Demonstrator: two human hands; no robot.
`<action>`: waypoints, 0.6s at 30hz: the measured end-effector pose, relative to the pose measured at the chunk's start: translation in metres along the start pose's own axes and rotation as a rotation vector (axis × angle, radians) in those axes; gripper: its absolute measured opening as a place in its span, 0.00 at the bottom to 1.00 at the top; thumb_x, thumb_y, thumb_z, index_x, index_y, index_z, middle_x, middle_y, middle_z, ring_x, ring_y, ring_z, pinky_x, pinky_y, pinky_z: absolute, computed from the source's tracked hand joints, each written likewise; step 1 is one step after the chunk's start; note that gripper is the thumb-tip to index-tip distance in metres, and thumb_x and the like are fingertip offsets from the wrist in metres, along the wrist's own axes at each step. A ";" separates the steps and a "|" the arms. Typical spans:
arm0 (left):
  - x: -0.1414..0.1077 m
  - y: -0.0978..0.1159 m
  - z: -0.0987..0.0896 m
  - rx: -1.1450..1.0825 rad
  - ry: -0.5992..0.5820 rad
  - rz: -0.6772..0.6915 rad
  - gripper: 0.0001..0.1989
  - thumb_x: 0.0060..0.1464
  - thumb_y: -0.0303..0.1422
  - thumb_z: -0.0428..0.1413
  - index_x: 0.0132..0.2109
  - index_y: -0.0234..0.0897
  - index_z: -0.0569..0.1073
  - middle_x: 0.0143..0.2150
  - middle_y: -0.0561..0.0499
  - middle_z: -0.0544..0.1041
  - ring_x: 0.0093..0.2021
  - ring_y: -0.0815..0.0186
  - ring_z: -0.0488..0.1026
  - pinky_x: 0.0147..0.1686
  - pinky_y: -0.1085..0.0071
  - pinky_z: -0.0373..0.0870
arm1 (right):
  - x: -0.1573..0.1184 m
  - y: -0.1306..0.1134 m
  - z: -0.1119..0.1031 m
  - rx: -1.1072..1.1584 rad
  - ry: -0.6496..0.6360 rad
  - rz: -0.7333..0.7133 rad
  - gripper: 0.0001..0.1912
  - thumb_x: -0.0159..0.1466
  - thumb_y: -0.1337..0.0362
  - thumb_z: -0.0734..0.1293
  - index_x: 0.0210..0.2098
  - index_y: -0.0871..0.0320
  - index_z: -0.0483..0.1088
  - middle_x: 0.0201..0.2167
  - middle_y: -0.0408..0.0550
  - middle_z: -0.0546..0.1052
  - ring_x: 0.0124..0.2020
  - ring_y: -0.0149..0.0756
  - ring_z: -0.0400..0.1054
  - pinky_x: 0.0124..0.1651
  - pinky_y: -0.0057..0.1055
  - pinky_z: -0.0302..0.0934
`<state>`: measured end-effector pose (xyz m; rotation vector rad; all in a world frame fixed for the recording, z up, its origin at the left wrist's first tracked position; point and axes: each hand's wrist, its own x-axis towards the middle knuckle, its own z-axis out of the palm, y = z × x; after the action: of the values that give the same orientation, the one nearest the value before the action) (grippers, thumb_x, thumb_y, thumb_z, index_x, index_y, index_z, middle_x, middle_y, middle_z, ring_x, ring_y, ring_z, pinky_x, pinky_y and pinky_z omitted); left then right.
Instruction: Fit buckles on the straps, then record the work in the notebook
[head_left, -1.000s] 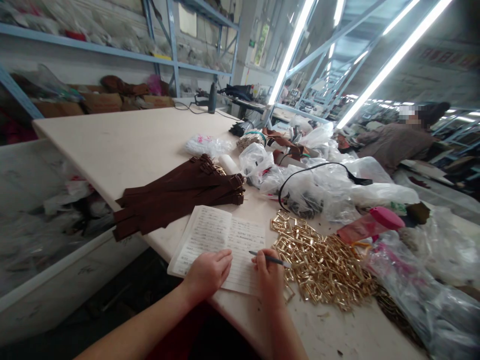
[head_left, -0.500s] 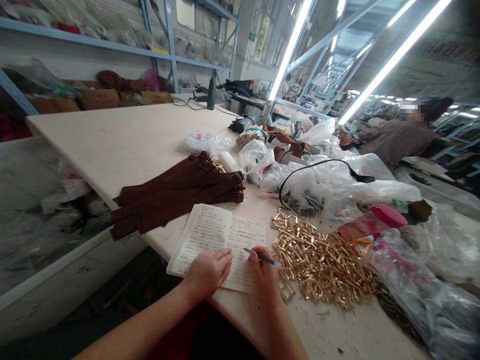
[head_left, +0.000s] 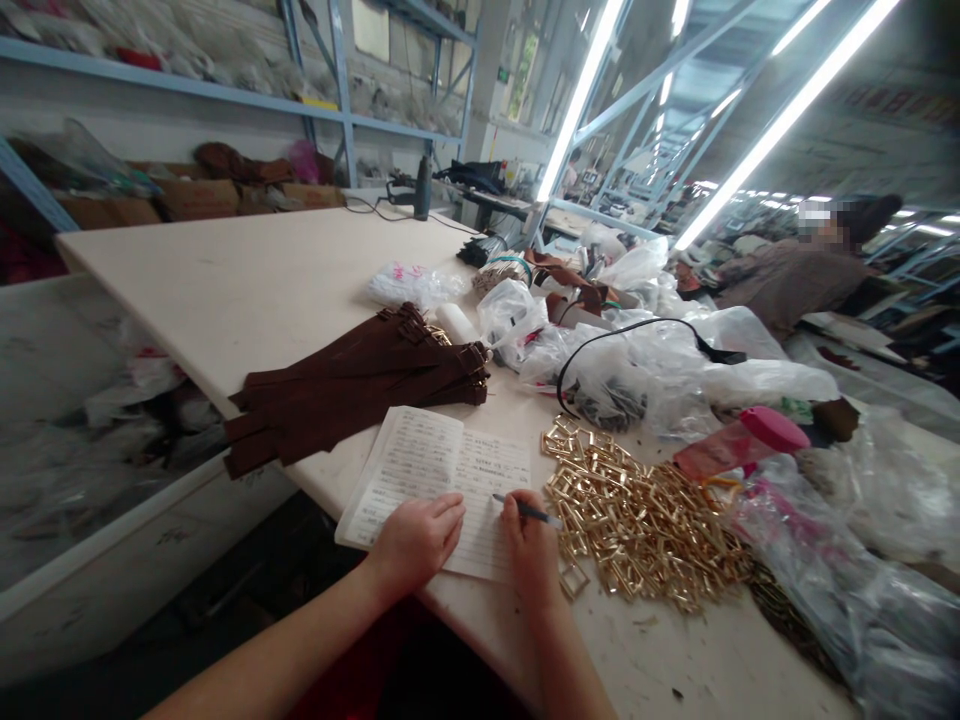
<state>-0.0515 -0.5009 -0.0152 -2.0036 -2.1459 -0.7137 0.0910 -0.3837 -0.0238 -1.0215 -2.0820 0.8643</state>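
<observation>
An open notebook (head_left: 409, 465) with handwritten lines lies at the table's front edge. My left hand (head_left: 421, 540) rests flat across its lower middle, fingers together and holding nothing. In my right hand (head_left: 531, 545) a dark pen (head_left: 534, 512) is pinched, its tip at the lined right-hand page. Just right of that hand spreads a heap of gold rectangular metal buckles (head_left: 645, 530). Beyond the notebook lies a stack of dark brown straps (head_left: 337, 385) with metal fittings at their far ends.
Clear plastic bags (head_left: 660, 370) and a black strap cover the table's right side. A pink-lidded bottle (head_left: 739, 445) lies beside the buckles. Farther back stands a dark bottle-shaped object (head_left: 422, 190) with a cord nearby. A white bin (head_left: 150, 550) adjoins the left edge. Another person (head_left: 795, 275) bends over at right.
The pen tip has shifted slightly to the right on the page along with my right hand. My left hand stays in place on the notebook.
</observation>
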 end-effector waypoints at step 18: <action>0.005 0.004 -0.005 0.002 0.034 0.007 0.13 0.57 0.29 0.47 0.43 0.35 0.75 0.45 0.45 0.77 0.33 0.60 0.76 0.31 0.64 0.73 | -0.004 0.016 -0.011 0.036 0.035 0.057 0.11 0.63 0.56 0.57 0.33 0.56 0.64 0.26 0.44 0.72 0.27 0.35 0.68 0.31 0.30 0.61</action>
<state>-0.0492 -0.4979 -0.0079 -1.9823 -2.1185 -0.7386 0.1085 -0.3764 -0.0314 -1.0740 -2.0098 0.9022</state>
